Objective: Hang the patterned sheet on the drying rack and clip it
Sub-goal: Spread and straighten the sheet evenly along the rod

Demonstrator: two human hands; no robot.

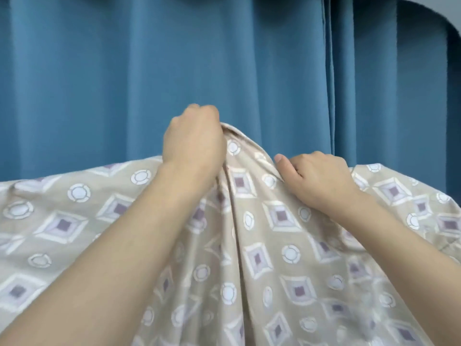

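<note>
The patterned sheet point(287, 245) is beige with white circles and purple-centred diamonds, and it fills the lower half of the head view, draped wide from left to right. My left hand point(193, 137) grips a raised peak of the sheet's top edge at the centre, pulling the cloth into folds. My right hand point(318, 174) is just to the right and lower, its fingers curled round the same edge with the thumb pointing up. The drying rack is hidden under the cloth, and no clip shows.
A blue curtain point(149, 71) hangs in folds straight behind the sheet and spans the whole upper half of the view. A pale wall corner point(446, 8) shows at the top right.
</note>
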